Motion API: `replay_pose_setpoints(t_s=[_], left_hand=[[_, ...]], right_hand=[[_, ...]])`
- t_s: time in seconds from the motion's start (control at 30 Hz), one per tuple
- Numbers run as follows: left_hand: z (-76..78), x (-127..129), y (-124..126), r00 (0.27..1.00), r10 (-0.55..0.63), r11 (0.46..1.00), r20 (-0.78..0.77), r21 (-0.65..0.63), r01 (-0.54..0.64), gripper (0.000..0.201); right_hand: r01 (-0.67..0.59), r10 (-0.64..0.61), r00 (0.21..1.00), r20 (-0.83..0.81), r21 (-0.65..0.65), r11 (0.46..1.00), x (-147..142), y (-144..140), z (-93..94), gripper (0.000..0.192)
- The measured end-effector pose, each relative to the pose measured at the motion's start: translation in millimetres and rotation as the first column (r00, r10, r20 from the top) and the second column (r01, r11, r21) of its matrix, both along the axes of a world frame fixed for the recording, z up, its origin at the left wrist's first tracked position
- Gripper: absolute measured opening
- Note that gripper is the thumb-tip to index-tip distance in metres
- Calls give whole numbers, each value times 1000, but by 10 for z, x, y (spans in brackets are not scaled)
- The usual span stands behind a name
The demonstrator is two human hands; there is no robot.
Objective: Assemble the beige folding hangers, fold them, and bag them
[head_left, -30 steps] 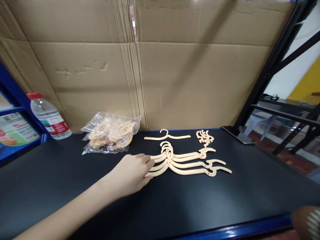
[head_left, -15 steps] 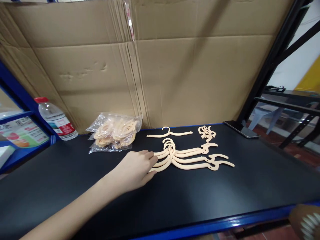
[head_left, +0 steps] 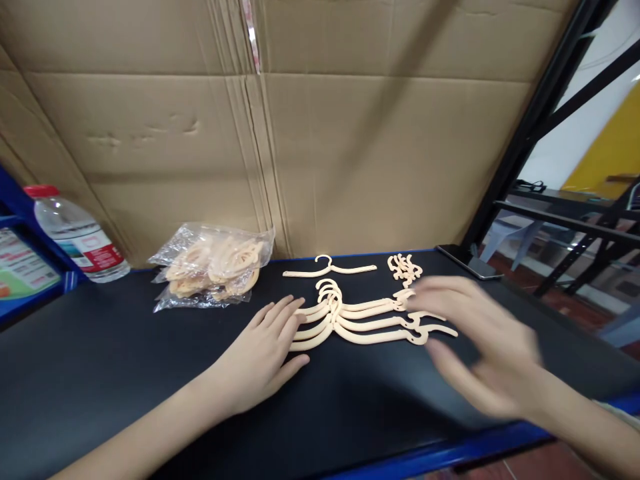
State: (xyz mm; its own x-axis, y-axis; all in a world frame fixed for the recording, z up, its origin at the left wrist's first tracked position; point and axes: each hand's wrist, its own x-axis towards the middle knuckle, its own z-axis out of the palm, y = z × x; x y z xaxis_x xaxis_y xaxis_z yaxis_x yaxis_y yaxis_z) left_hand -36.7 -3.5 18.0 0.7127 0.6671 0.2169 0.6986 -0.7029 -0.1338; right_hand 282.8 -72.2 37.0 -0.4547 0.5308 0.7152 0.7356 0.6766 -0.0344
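Cream-coloured hangers lie overlapped at the middle of the black bench, hooks toward its far edge, curved end pieces on their right ends. From the bench's near left corner the left forearm reaches inward; the left hand is palm down, its long fingers stretched over the hangers' left ends, thumb set apart. From the near right corner comes the right hand, blurred, thumb low and fingers raised apart from it about the right ends; whether it touches them I cannot tell. Along the far edge sit a single hanger, loose pieces and a plastic bag.
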Motion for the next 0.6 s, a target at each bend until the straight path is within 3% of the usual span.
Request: replay_pose_setpoints(t_s=[0.13,0.27,0.6], left_hand=[[-162,-49,133,997,74,997,-8,-37,-75,58],[-206,-81,199,996,91,984,-20,-153,-93,54],[-174,-82,381,991,106,966,77,-244,-84,51]], right_hand=[[82,12,948,318,-280,957,-153,631,-246,71],[168,70,895,441,-479,862,-101,833,-455,63],[98,70,946,316,-486,868,-77,1040,-561,60]])
